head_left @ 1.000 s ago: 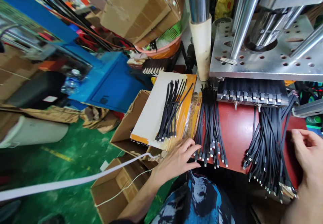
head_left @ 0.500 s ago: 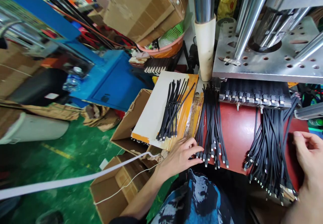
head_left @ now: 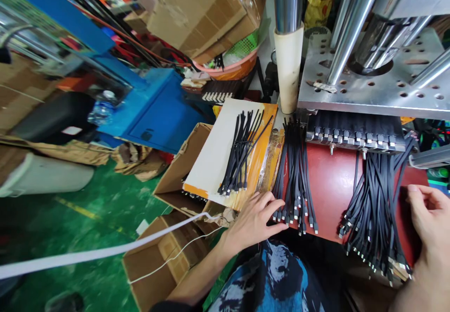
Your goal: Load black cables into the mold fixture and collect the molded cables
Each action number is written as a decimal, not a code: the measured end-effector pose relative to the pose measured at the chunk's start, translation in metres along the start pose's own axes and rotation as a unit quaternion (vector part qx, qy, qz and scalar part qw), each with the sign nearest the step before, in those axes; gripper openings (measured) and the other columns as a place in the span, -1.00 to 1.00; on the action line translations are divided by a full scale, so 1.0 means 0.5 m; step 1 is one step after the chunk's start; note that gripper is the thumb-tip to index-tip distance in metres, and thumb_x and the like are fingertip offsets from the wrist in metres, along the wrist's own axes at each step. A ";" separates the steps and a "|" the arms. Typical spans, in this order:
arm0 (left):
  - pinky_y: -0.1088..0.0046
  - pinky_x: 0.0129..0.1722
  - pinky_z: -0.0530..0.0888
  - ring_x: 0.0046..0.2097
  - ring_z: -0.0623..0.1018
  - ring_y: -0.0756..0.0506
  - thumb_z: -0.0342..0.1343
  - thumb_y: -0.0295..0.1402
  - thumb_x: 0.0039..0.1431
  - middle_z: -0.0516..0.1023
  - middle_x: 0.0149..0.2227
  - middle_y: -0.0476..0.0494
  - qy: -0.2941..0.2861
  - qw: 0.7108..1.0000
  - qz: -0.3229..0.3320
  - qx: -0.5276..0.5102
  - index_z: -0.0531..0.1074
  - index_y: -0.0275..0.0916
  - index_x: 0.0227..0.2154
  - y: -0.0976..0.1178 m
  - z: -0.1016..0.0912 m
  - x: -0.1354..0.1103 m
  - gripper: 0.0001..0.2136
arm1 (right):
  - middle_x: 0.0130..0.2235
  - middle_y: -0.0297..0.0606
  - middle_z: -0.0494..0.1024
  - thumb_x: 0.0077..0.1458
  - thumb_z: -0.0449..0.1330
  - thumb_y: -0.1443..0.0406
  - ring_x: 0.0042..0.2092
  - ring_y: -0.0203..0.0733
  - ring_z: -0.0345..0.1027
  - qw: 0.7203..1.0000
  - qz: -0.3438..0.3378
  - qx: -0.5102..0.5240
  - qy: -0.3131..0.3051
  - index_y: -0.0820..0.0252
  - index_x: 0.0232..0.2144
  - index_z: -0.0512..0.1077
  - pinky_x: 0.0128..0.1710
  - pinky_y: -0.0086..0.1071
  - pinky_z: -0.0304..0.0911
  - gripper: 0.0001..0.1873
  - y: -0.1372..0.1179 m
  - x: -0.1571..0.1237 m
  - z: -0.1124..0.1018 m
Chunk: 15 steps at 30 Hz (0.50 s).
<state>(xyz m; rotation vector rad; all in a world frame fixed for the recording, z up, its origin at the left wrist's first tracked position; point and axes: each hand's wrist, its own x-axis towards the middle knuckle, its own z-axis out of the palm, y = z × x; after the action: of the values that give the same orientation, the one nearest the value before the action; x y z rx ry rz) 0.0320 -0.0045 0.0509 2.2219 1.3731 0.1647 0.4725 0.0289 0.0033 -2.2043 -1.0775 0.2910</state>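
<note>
My left hand (head_left: 255,220) rests with fingers spread at the front edge of the red work surface (head_left: 328,190), its fingertips touching the connector ends of the middle bundle of black cables (head_left: 294,176). My right hand (head_left: 427,223) lies open at the right edge, beside a larger pile of black cables (head_left: 374,204) that hangs over the front. A smaller bunch of black cables (head_left: 241,155) lies on a white and orange board (head_left: 214,157) to the left. Neither hand grips anything.
A metal press plate (head_left: 372,75) with steel columns stands behind, a row of cable ends (head_left: 351,131) under it. Open cardboard boxes (head_left: 168,256) sit on the green floor at the left. A blue machine (head_left: 154,110) and stacked cartons (head_left: 207,7) stand behind.
My left hand has crept slightly right, closer onto the middle cable bundle's ends. My right hand has barely moved. The view has drifted a little.
</note>
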 end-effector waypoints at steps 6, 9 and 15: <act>0.20 0.07 0.52 -0.03 0.58 -0.18 0.39 -0.14 0.28 0.52 -0.04 -0.08 0.002 1.000 -0.002 -0.021 0.47 -0.09 0.14 -0.007 -0.006 0.000 -0.56 | -0.39 -0.32 0.55 0.10 0.24 -0.07 -0.36 -0.10 0.39 1.000 -0.003 0.003 -0.004 0.12 -0.18 0.63 -0.24 -0.23 0.28 -0.54 -0.006 -0.001 -0.002; 0.22 0.03 0.54 -0.05 0.59 -0.17 0.43 -0.12 0.23 0.51 -0.01 -0.08 0.003 0.999 -0.013 -0.043 0.46 -0.10 0.16 -0.006 -0.010 0.000 -0.50 | -0.41 -0.32 0.54 0.11 0.24 -0.07 -0.36 -0.09 0.40 1.000 -0.011 0.000 -0.003 0.12 -0.17 0.64 -0.25 -0.23 0.28 -0.54 0.003 0.002 0.000; 0.24 0.05 0.53 0.02 0.54 -0.19 0.47 -0.09 0.16 0.46 -0.01 -0.12 0.038 0.998 0.011 -0.055 0.46 -0.14 0.18 0.010 -0.003 0.014 -0.41 | -0.39 -0.32 0.57 0.12 0.24 -0.09 -0.37 -0.10 0.41 1.000 -0.016 -0.005 -0.004 0.10 -0.16 0.63 -0.27 -0.25 0.27 -0.53 0.017 0.006 0.002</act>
<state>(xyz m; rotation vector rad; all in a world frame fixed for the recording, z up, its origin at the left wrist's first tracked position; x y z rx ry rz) 0.0388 0.0005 0.0537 2.1595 1.3464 0.3288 0.4793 0.0278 -0.0028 -2.1939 -1.1209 0.2808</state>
